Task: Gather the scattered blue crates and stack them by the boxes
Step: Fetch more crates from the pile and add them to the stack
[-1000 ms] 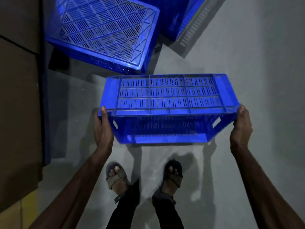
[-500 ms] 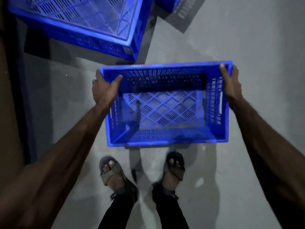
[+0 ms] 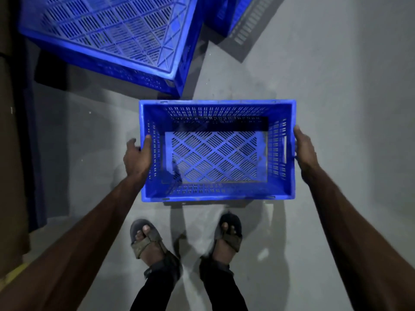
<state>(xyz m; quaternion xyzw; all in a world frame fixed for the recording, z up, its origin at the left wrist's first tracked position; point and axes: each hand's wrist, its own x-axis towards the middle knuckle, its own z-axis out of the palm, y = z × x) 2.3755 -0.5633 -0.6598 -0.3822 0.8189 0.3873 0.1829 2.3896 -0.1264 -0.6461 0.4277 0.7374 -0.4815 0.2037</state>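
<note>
A blue slatted crate sits upright, open side up, low over the grey floor in front of my feet. My left hand grips its left rim, thumb hooked over the edge. My right hand lies against its right wall beside the handle slot, fingers hidden behind the wall. A second blue crate lies bottom-up just beyond it to the upper left. Part of a third blue crate shows at the top edge.
Brown cardboard boxes line the left edge. My sandalled feet stand just behind the crate. Bare grey floor spreads to the right.
The crate went from lying on its side to open side up. My hands slid from its far corners to the middle of its short sides, and it now sits lower.
</note>
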